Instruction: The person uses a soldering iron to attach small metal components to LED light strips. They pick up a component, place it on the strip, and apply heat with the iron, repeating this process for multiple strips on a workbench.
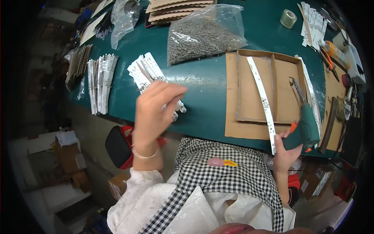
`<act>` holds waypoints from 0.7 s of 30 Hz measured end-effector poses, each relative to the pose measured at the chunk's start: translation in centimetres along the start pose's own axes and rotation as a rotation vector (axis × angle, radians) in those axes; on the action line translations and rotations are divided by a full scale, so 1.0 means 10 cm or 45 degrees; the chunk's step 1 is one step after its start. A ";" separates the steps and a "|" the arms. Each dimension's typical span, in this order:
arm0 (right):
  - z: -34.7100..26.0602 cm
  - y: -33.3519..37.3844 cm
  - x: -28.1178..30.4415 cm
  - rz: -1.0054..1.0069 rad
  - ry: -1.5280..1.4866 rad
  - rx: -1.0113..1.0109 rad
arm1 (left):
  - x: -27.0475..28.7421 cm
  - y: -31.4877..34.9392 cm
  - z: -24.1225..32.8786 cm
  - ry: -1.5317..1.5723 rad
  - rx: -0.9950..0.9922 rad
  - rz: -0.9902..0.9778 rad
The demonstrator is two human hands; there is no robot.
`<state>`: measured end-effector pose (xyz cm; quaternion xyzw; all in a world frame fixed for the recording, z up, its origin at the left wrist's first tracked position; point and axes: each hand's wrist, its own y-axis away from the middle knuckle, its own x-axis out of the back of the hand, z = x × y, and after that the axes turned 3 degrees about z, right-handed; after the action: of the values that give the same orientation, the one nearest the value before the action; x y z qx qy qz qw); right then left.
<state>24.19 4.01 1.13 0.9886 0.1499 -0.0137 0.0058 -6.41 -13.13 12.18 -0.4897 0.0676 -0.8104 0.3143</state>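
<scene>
Held at its near end by my right hand (286,154), a long narrow white strip (261,93) with small dark marks, like a circuit board strip, slants over a shallow cardboard tray (274,78). Beside that hand, a green tool (310,126) with orange parts and a metal tip lies over the tray's right side. I cannot make out whether my fingers touch it. My left hand (154,109) is raised above a loose bundle of similar white strips (142,70), hiding part of it. Its fingers are loosely bent, thumb apart, slightly blurred, with nothing visible between them.
A clear bag of small dark screws or pins (206,35) sits beyond the tray on the green table (202,97). More strip bundles (102,82) stand at left. A tape roll (288,18), pliers (330,64) and bottles (336,52) are at right. A red-black chair (120,147) is below the edge.
</scene>
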 end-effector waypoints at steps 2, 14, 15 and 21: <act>0.05 -0.01 -0.01 -0.052 0.018 0.077 | -0.47 -0.13 0.10 0.174 0.033 0.066; 0.04 -0.03 0.31 0.063 -0.067 0.063 | -1.61 -0.36 -0.63 -0.278 0.258 0.270; 0.05 -0.04 0.32 0.057 -0.073 0.055 | -1.63 -0.39 -0.65 -0.244 0.277 0.265; 0.07 -0.05 0.32 0.014 -0.099 0.012 | -1.81 -0.57 -0.74 -0.279 0.278 0.377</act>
<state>27.06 5.44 0.32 0.9881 0.1442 -0.0528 0.0069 -9.29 0.32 -2.83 -0.5227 0.0162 -0.6999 0.4865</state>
